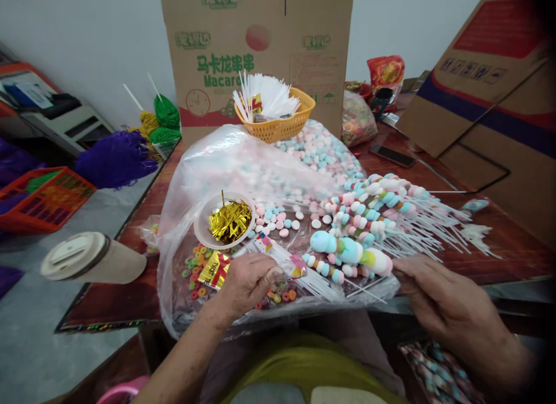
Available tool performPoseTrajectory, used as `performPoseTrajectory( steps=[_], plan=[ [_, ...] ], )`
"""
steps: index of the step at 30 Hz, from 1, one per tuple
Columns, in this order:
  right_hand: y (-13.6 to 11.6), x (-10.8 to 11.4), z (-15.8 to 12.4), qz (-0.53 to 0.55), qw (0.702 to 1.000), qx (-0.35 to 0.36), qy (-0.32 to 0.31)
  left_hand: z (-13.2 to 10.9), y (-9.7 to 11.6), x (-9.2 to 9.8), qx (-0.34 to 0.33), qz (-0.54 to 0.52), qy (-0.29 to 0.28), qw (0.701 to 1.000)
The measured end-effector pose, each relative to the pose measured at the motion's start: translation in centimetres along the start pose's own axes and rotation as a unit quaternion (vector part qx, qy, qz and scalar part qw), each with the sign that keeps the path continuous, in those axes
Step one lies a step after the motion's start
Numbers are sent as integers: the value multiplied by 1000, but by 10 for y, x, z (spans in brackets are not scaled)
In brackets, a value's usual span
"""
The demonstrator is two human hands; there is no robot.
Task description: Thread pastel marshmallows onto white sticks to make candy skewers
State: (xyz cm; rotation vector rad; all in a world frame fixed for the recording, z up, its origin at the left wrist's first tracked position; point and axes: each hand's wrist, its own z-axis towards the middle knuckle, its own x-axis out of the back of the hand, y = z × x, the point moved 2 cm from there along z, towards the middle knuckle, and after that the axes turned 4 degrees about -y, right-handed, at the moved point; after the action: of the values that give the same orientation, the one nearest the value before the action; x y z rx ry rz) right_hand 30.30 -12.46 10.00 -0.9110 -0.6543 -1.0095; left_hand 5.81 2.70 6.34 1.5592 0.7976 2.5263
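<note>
Skewer at the right hand, left hand by the wrappers

Landmark: the bowl (198, 227) of gold ties (232, 221).

Obs. 1. The skewer (347, 250) of blue, yellow and pink pieces lies right of the bowl and nearer the person, in front of the heap (386, 204) of similar ones. It tilts slightly, the pink end lower.

Obs. 2. Right hand (452, 303), well right of the bowl: fingertips drawn together at the pink end, apparently grasping the skewer there. The exact pinch is hidden from me.

Obs. 3. Left hand (252, 276), on the near side of the bowl: fingers bunched, thumb against forefinger, beside the printed wrappers (297, 265). I cannot tell whether anything thin is caught between them. The tie pack (212, 271) and loose rings (197, 262) sit near it, just below the bowl.

Notes on handling (my judgement). The pieces look soft, so pressure is better put on the stick than on the pink end. A level skewer should keep its pieces from sliding. The left fingertips do best with a light pinch, since film this thin probably clings and doubles up. The left wrist should ride high, clear of the rings.
</note>
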Motion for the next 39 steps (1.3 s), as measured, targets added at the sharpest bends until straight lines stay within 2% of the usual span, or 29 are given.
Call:
performPoseTrajectory(
  steps=[2,4,7,9,11,14,15,16,17,18,21,22,24,27,31,35,39],
  plan=[
    [-9,-8,-2,79,993,-75,53,1,2,-2,3,17,4,1000],
    [-19,-24,-1,187,962,-180,81,3,5,-5,5,49,7,999],
    [-35,-58,8,345,887,-304,36,8,13,-11,3,99,6,995],
    [-43,-78,17,430,842,-327,-15,9,17,-15,1,114,10,993],
    [-47,-91,25,536,773,-336,-49,8,18,-18,2,101,6,995],
    [-43,-97,29,685,633,-358,-39,0,16,-23,-1,31,-26,999],
    [-39,-96,27,705,607,-365,-23,-3,14,-25,0,7,-35,999],
    [-33,-93,24,704,604,-372,-6,-6,11,-25,4,-13,-37,999],
    [-26,-88,20,682,626,-378,6,-9,9,-25,9,-29,-31,999],
    [-19,-82,14,640,667,-380,12,-12,6,-24,15,-43,-20,999],
    [-2,-57,-3,456,818,-351,-8,-15,0,-18,28,-71,23,997],
    [1,-48,-7,407,851,-330,-23,-15,-1,-15,25,-71,31,997],
    [2,-34,-11,346,892,-287,-51,-13,-1,-10,10,-58,37,998],
    [1,-22,-9,272,935,-223,-51,-8,3,-4,-26,-15,42,999],
    [0,-21,-5,169,980,-96,-42,-7,8,1,-72,35,61,995],
    [0,-24,-11,120,990,-1,-80,-7,7,10,-70,42,58,995],
    [2,-16,-15,96,983,37,-155,-2,7,17,-74,70,-6,995]
  ],
)
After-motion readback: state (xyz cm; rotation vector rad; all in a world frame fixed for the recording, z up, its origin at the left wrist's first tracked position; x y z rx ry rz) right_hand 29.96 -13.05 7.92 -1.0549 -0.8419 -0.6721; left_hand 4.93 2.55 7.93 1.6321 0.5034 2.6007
